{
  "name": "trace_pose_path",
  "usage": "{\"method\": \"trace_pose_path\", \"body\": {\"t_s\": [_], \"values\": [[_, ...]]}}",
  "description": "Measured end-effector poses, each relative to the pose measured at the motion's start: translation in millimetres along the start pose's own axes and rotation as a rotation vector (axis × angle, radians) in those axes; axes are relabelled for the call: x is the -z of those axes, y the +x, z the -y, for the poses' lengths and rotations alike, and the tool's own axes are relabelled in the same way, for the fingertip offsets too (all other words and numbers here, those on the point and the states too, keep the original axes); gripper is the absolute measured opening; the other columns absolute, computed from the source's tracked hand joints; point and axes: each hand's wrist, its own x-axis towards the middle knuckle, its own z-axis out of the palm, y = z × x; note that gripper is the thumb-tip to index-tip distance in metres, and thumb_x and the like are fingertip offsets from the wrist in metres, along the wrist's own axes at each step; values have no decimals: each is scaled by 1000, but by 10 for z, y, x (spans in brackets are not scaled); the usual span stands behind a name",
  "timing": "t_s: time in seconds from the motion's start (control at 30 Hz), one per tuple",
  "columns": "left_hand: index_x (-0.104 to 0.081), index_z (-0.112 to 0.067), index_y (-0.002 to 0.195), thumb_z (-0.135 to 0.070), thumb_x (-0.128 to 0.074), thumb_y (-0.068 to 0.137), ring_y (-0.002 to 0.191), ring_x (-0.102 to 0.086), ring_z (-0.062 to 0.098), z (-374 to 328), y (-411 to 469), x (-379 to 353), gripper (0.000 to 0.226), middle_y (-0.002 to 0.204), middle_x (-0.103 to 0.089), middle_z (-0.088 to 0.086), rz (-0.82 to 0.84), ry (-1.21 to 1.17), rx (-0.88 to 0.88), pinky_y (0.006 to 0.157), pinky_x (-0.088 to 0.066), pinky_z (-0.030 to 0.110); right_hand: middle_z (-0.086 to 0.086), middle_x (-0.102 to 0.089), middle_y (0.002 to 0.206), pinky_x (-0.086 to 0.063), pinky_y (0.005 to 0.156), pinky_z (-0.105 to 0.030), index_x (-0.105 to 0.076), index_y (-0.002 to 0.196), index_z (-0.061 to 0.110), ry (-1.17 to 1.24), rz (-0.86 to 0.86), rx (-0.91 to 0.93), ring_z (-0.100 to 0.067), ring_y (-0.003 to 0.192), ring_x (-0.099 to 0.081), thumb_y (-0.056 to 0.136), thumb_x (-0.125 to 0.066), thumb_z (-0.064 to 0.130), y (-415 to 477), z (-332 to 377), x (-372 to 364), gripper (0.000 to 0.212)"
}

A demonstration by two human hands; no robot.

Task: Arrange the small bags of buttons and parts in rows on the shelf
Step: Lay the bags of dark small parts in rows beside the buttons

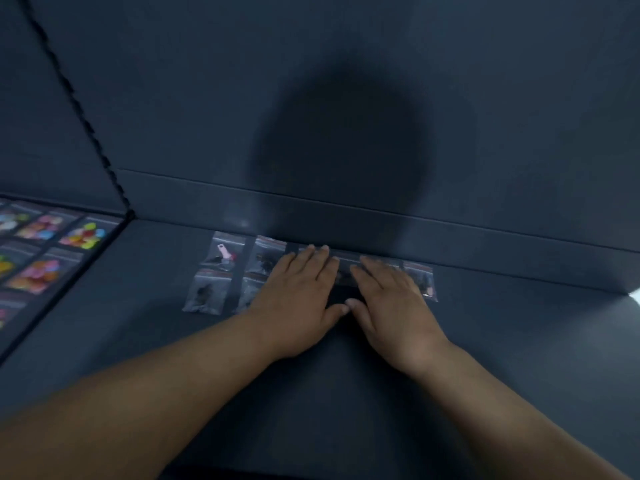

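So nearest the camera both forearms came in low over the dark shelf (485, 341), hands side by side with the thumbs almost touching. The left hand (301, 289) and the right hand (388, 296) both lay flat, fingers straight, palms down on the little bags. They were pressing on them, not grasping anything.

The bit that mattered, I think, was that the back row ran left to right, parallel to the back wall (381, 220) and right up against it, and the fingertips pointed straight at that wall. So any nudge would be across the hands, not away from them.

The front row looked like just two bags, the dark-parts bag (204, 292) and one half hidden by the left wrist. Those were just beside the left hand, so that hand was closer for them. The end bag (422, 280) stuck out past the right hand's knuckles, so the right was nearer there. Behind on the left sat the bag with a pink piece (223, 252).

Way off left, another section held bags of colourful buttons (81, 233), in rows.
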Motion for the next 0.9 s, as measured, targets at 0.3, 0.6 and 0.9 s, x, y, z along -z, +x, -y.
{"method": "trace_pose_path", "body": {"t_s": [0.3,0.6,0.9], "values": [[2,-15,151,-58,-20,95,146,7,20,774,-955,372,74,160,5,4,-68,96,195,119,2,39,-5,-21,156,-6,115,-31,-27,146,18,5,-43,206,-21,143,-20,84,-9,56,154,1089,212,75],[-10,-20,150,-69,5,67,146,-6,22,1998,-2728,709,97,159,-8,4,-189,46,434,116,-5,39,-9,-32,151,-16,114,-41,-36,142,13,-15,-71,419,-27,140,-30,82,-9,55,229,3087,291,78],[-8,-20,151,-62,-26,92,146,-4,23,3298,-4677,896,74,160,-6,5,-215,137,690,118,-8,40,-3,-18,157,-9,115,-34,-22,148,19,-14,-42,619,-20,144,-16,83,-4,59,176,5285,211,78]]}}
